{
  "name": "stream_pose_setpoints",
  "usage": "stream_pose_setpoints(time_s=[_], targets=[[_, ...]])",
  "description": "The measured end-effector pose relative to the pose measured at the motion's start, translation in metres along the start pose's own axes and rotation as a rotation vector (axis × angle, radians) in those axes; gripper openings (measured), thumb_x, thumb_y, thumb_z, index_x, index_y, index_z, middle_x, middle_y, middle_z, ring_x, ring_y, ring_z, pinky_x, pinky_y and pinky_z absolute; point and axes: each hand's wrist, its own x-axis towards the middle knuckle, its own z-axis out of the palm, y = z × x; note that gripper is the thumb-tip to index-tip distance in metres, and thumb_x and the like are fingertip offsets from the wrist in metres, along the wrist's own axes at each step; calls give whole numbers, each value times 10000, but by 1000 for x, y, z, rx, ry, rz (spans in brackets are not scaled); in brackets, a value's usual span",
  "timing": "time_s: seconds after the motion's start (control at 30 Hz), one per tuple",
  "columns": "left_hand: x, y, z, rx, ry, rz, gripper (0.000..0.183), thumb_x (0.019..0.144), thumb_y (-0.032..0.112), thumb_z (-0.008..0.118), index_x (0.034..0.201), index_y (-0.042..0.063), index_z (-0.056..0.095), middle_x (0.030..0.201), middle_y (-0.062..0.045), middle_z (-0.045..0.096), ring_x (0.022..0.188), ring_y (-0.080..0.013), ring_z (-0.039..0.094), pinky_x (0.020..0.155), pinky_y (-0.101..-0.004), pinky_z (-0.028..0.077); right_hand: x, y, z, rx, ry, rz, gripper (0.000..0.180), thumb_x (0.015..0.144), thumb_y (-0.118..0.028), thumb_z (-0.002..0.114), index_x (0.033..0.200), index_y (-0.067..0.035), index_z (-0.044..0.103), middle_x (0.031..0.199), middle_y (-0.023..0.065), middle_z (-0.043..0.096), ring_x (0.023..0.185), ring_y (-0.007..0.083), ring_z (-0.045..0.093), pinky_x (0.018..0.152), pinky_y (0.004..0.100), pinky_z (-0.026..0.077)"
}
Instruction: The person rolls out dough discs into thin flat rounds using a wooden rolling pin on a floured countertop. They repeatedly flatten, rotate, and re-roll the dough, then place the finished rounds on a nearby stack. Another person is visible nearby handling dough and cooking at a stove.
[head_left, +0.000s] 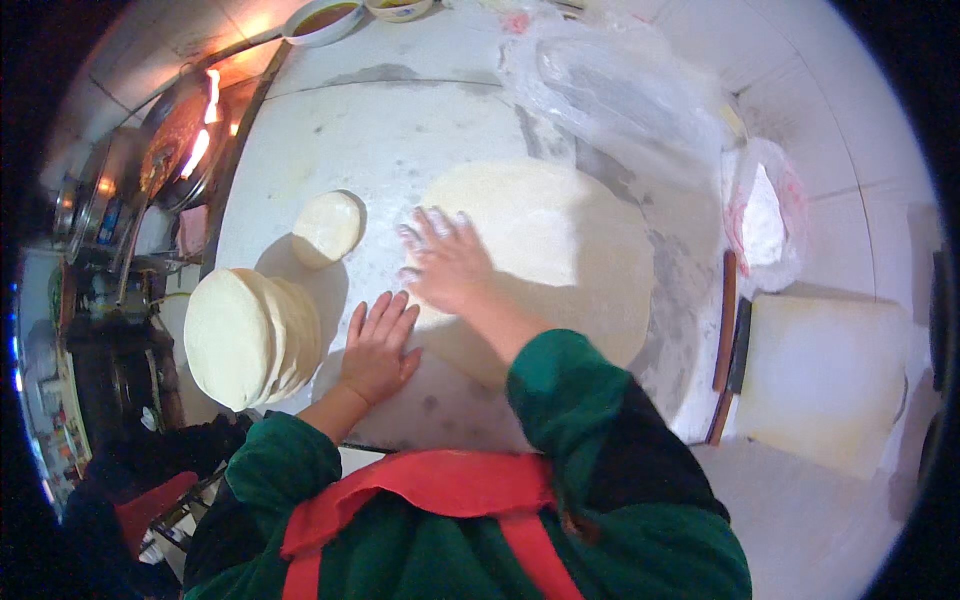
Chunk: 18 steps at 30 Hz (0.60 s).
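Observation:
A large, flat round sheet of dough (525, 225) lies on the pale worktop. My right hand (448, 262) is at its left edge, fingers apart and dusted with what looks like flour. Just below and left of it, my left hand (381, 349) rests palm down on the worktop with its fingers a little apart, holding nothing. A stack of thick dough rounds (229, 337) stands left of my left hand. One small dough disc (328, 229) lies by itself above the stack.
Fire burns by a wok (176, 135) at the upper left. Bowls of liquid (322, 22) stand at the far edge. Plastic sheeting (622, 82) lies at the upper right, above a bag of white powder (763, 217), wooden sticks (726, 322) and a square board (821, 375). Another person's dark sleeve (172, 450) shows lower left.

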Motion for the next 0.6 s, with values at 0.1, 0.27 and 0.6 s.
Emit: stream_pose_setpoints(time_s=[0.1,0.27,0.6], targets=[[0,-1,2,9,33,40,626,754,254,656,1329,79,479,1433,-133,426,1355,-323,355,1118,-520,224,-86,77,-29,-6,21,454,612,903,-472,481,1427,-162,415,1510,149,321,1394,314,294,1107,528,231],[-3,-3,8,-5,105,65,606,777,242,644,1338,89,475,1449,-126,413,1352,-323,358,1113,-521,230,-179,85,-47,-181,-76,988,633,903,-448,483,1424,-99,399,1494,206,323,1356,385,332,1074,565,282],[-5,-13,21,48,124,103,530,853,299,596,1341,126,483,1448,-113,414,1356,-317,349,1113,-521,217,-226,8,-2,-63,64,611,586,861,-438,516,1416,-271,430,1507,133,336,1378,307,327,1049,596,270]])
